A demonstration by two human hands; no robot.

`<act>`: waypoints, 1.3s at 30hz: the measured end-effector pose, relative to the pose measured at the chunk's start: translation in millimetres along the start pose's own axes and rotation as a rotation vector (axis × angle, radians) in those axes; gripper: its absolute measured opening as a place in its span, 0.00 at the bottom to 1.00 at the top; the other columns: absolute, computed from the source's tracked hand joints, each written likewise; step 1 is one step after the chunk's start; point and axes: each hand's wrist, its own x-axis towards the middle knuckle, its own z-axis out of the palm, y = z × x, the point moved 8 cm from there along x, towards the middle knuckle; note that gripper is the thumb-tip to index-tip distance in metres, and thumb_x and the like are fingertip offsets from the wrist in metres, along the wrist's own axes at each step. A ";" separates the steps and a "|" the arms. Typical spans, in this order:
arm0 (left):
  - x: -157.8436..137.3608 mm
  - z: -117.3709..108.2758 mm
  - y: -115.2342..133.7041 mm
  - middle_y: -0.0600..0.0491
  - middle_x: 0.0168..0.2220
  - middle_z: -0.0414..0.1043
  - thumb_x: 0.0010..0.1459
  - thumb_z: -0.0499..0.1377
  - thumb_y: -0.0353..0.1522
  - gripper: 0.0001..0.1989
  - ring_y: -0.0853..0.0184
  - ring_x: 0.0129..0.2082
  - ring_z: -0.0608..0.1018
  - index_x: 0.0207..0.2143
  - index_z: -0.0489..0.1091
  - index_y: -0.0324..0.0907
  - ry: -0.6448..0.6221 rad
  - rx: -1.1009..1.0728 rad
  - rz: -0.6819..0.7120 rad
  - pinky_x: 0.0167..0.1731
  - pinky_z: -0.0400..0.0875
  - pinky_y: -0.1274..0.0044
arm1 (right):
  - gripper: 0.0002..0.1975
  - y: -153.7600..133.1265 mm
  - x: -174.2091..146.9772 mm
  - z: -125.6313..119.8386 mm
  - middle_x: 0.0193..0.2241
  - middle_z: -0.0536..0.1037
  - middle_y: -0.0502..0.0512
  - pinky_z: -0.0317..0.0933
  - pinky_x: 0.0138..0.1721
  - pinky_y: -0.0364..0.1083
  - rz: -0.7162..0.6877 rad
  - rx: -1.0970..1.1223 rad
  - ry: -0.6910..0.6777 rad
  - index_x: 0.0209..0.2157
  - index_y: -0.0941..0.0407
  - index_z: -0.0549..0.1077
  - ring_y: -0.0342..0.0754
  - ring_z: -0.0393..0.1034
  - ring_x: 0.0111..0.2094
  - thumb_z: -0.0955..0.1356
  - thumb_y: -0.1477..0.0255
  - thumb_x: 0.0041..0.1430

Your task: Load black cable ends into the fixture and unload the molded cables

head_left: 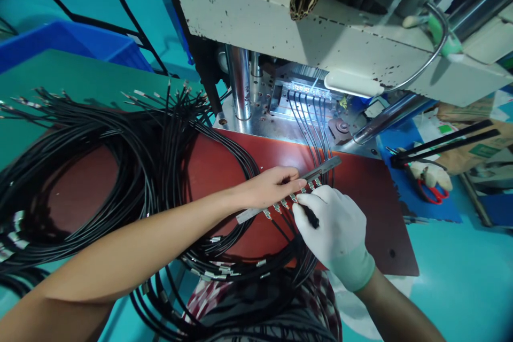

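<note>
My bare left hand (270,187) is closed around a narrow grey metal bar (328,166) that lies slantwise over the red-brown board. Several small silver connectors (276,207) sit in a row along the bar's near edge, with black cables trailing from them towards me. My right hand (334,227), in a white glove, pinches at a connector (293,197) in the middle of the row. A short black piece (309,216), perhaps cable, shows between the gloved fingers. Beyond the bar, several thin black cables (304,120) run into a lit metal die (280,99) in the press.
Big coils of black cable (156,171) cover the left of the red-brown board (372,214), and more cable hangs over my lap. The press's pale beam (320,43) and steel columns (239,83) stand ahead. At right are red-handled scissors (433,192); a blue bin (72,43) is far left.
</note>
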 end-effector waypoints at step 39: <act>1.6 3.3 -6.3 0.61 0.22 0.50 0.63 0.50 0.40 0.18 0.74 0.23 0.57 0.23 0.55 0.41 0.013 -0.073 0.016 0.24 0.51 0.78 | 0.06 1.2 4.5 -7.5 0.27 0.74 0.48 0.51 0.32 0.47 -0.051 0.052 -0.002 0.33 0.51 0.76 0.45 0.67 0.30 0.66 0.68 0.62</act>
